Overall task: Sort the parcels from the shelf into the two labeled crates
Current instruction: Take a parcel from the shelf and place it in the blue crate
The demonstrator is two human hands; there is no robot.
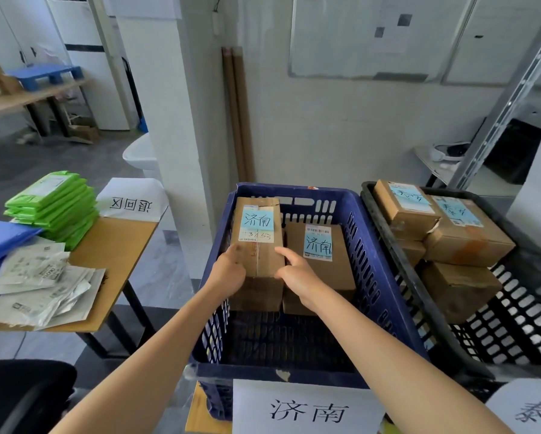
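Inside the blue plastic crate [385, 277], along its left wall: a long brown cardboard parcel [258, 236], flat on its broad face. Long axis running straight away from the wearer toward the crate's far wall. Pale blue handwritten sticker and white shipping label on the far half, reading upright; a taped seam down the middle of the near half.

Clasped at its near end from both sides. Left grip [228, 270] curled round the left edge. Right grip [297, 274] holding the right edge, thumb lying on top, fingers down in the gap beside the neighbouring box. Underneath, another carton; touching or just apart, cannot tell.

Just right of it in the same crate: a second parcel [320, 261], squarer, matte cardboard, same blue sticker.

On the blue crate's near rim, a white paper sign [308, 408] with black characters. Crate walls slotted, floor a dark grid.

Right of the blue crate, touching it: a black lattice crate [519, 311] with stacked, scuffed cardboard boxes [469, 233].

Left of the blue crate: a wooden desk [112, 245] with glossy green mailers [56, 205], blue mailers [3, 239] and crinkled white pouches [40, 286].
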